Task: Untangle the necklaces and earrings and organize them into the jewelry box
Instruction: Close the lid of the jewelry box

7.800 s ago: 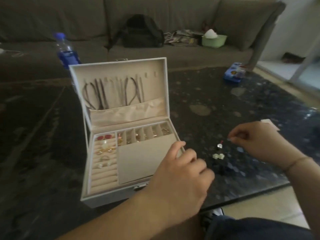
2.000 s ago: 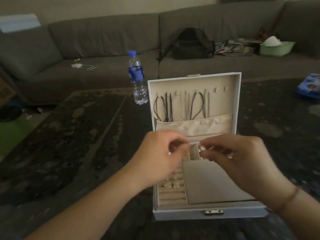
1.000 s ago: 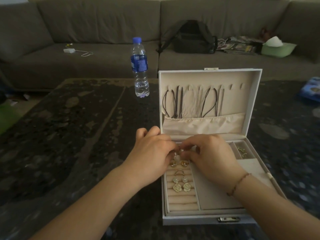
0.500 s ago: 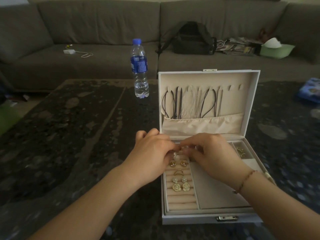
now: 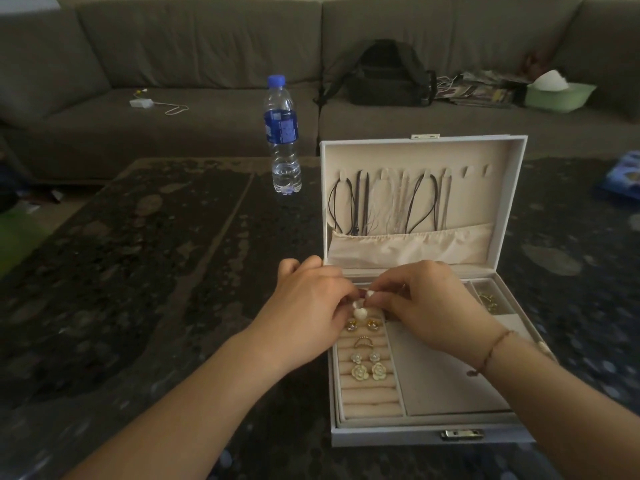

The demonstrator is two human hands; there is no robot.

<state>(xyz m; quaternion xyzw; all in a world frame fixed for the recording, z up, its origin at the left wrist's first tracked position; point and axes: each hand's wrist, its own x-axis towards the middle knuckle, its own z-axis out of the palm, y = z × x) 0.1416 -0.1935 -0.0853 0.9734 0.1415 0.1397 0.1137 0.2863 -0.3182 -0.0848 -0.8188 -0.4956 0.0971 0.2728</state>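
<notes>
Both hands meet over the open jewelry box on the dark worktop.

The left hand and right hand each pinch small white earrings (heart-shaped) above the ring rolls; necklaces hang in the lid.

A home living room: grey sofa behind a dark coffee table.

White jewelry box open on table, lid upright. Dark cord necklaces hang inside lid. Flower earrings, gold studs, ring in left ring rolls; white heart earring at top.
</notes>
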